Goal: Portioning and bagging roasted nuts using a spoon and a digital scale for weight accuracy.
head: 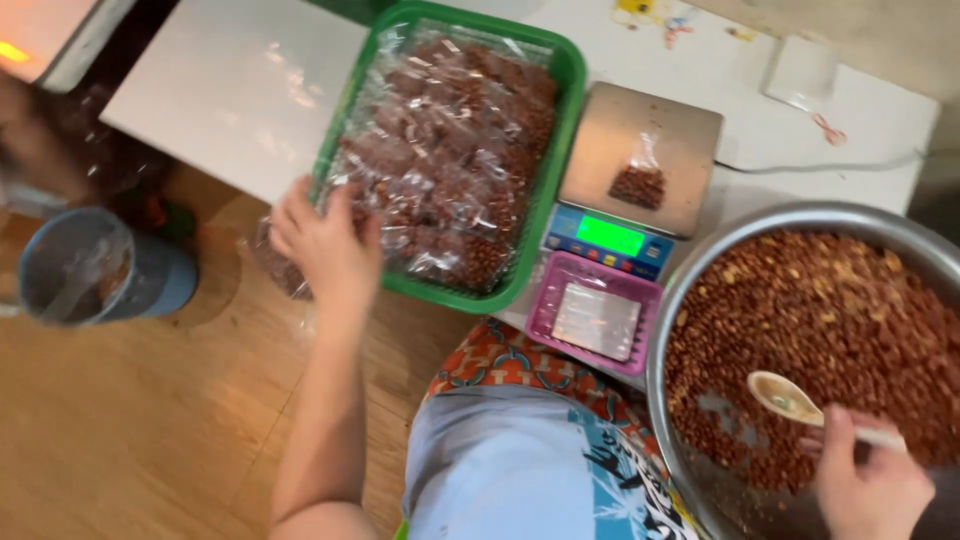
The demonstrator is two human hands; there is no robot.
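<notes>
My left hand [325, 245] rests on a clear bag of brown nuts [285, 265] at the near-left corner of a green basket [560, 110] filled with several such filled bags. My right hand [865, 485] grips the handle of a pale spoon [785, 398], whose bowl lies on the roasted nuts in a big steel bowl [700, 270] at the right. Between them, a small clear bag of nuts [638, 183] sits on the steel platform of a digital scale [690, 125] with a lit green display.
A pink basket [545, 300] holding flat clear bags stands in front of the scale. A blue-grey bucket [160, 275] sits on the wooden floor at the left. The low white table [220, 90] carries a white cable and small items at the back right.
</notes>
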